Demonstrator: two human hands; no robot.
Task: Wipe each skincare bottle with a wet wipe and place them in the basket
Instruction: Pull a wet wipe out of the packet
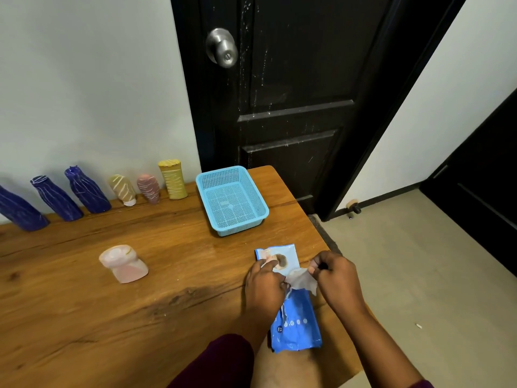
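Observation:
A blue pack of wet wipes [296, 323] lies near the table's right edge. My left hand [264, 287] presses on the pack and holds its flap near the top. My right hand [334, 278] pinches a white wet wipe [303, 280] that sticks out of the pack. Along the wall stand three dark blue bottles [86, 190], a beige tube [123, 189], a pink-brown tube [148, 188] and a yellow bottle [173, 179]. A pink bottle [124, 264] stands alone nearer to me. The light blue basket [253, 189] has nothing in it.
The wooden table [112, 317] ends at the right just past the wipes pack. A dark door [279, 93] with a metal knob [222, 47] stands behind the basket. Tiled floor [419, 275] lies to the right.

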